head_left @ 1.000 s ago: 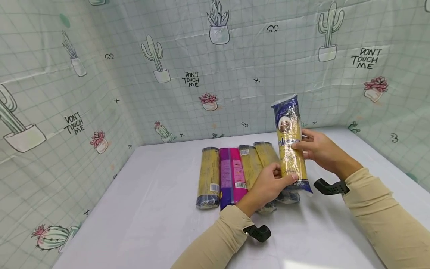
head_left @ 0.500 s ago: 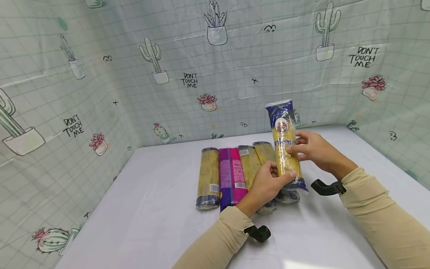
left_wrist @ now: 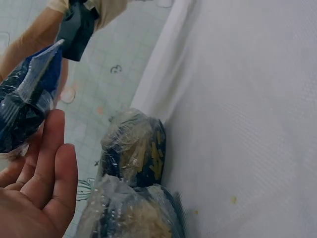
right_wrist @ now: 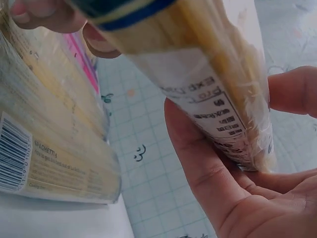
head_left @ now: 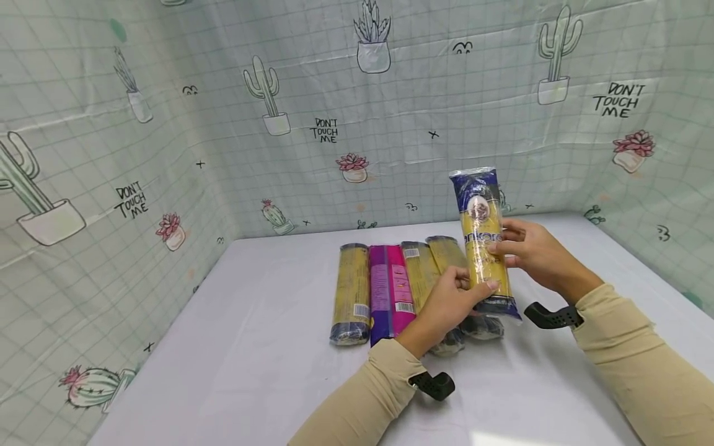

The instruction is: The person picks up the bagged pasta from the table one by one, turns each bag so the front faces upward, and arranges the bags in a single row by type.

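Observation:
A yellow and blue pack of spaghetti (head_left: 483, 229) is held up, tilted, above the right end of a row of packs. My left hand (head_left: 449, 300) grips its lower end, thumb across the front. Higher up, my right hand (head_left: 532, 254) holds the pack's right edge between thumb and fingers. In the right wrist view, the spaghetti pack (right_wrist: 198, 84) shows a white printed label between the right thumb and fingers. The left wrist view has the pack's crinkled blue end (left_wrist: 29, 99) above the left fingers (left_wrist: 52, 148).
On the white table (head_left: 268, 322) lie a yellow pack (head_left: 352, 279), a pink and purple pack (head_left: 385, 285) and two more yellow packs (head_left: 418, 266) (head_left: 444, 251), side by side. A cactus-print cloth (head_left: 390, 105) hangs behind and along the sides.
The held spaghetti pack has turned slightly, so its front lettering shows more fully, and its top sits a little lower. Both hands keep their hold; the row of packs stays put.

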`<state>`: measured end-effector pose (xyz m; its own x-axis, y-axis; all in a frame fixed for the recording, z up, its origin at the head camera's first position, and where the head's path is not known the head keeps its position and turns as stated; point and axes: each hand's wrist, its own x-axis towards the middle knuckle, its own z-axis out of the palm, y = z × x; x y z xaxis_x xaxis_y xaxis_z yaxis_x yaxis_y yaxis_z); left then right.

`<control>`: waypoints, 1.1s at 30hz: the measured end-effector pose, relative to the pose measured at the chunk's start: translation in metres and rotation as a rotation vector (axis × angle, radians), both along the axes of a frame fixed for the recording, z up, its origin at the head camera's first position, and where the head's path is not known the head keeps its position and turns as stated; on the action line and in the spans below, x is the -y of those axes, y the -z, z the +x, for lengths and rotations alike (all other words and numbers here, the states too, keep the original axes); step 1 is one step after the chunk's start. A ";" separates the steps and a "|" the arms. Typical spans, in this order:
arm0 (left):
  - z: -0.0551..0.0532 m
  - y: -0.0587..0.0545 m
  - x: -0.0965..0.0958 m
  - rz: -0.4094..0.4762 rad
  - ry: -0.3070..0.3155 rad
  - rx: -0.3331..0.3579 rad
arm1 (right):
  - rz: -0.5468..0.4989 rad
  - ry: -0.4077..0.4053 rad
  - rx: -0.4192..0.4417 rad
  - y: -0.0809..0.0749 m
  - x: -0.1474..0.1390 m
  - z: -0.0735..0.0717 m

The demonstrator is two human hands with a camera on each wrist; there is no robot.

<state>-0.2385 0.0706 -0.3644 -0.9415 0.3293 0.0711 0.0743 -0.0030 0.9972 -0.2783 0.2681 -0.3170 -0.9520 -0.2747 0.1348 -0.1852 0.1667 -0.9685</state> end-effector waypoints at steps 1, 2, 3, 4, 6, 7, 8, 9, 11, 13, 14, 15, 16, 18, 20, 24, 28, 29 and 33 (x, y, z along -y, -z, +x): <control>0.000 0.000 -0.001 0.027 0.008 0.022 | -0.009 -0.004 -0.001 0.000 -0.001 0.000; -0.001 -0.001 -0.001 0.048 0.010 0.041 | -0.016 -0.006 -0.002 0.000 -0.001 0.000; -0.002 -0.002 -0.001 0.068 0.013 0.057 | -0.027 -0.012 -0.003 0.000 -0.002 0.000; -0.002 -0.002 -0.001 0.085 0.019 0.071 | -0.035 -0.017 -0.004 0.000 -0.002 0.000; -0.003 -0.002 0.000 0.092 0.040 0.074 | -0.047 -0.028 -0.006 0.000 -0.002 0.000; -0.004 -0.002 0.000 0.092 0.054 0.070 | -0.051 -0.032 -0.005 0.000 -0.002 0.000; -0.004 -0.002 0.000 0.089 0.066 0.061 | -0.054 -0.035 -0.003 0.000 -0.002 -0.001; -0.004 -0.002 0.001 0.084 0.078 0.048 | -0.054 -0.038 -0.001 0.000 -0.002 -0.001; -0.005 -0.001 0.001 0.070 0.094 0.019 | -0.053 -0.041 0.008 0.000 -0.002 -0.001; -0.004 0.001 0.000 0.067 0.100 0.001 | -0.047 -0.045 0.019 0.001 -0.002 -0.001; -0.003 0.001 -0.001 0.065 0.100 -0.004 | -0.043 -0.049 0.024 0.001 -0.002 -0.001; -0.003 0.002 -0.001 0.066 0.101 -0.008 | -0.039 -0.052 0.029 0.001 -0.003 -0.002; -0.002 0.002 -0.002 0.066 0.101 -0.009 | -0.035 -0.057 0.033 0.001 -0.004 -0.002; -0.001 0.002 -0.003 0.068 0.101 -0.009 | -0.023 -0.065 0.040 0.000 -0.006 -0.002; 0.000 0.001 -0.004 0.060 0.099 -0.007 | 0.002 -0.064 0.036 -0.001 -0.009 -0.003; 0.004 -0.003 -0.006 0.039 0.086 0.017 | 0.064 -0.045 0.049 -0.002 -0.017 -0.004; 0.009 -0.005 -0.011 0.049 0.076 0.059 | 0.081 -0.034 0.073 -0.001 -0.025 -0.007; 0.009 -0.005 -0.013 0.056 0.077 0.067 | 0.077 -0.036 0.072 0.000 -0.027 -0.008; 0.012 -0.004 -0.018 0.065 0.096 0.077 | 0.060 -0.035 0.062 0.003 -0.036 -0.010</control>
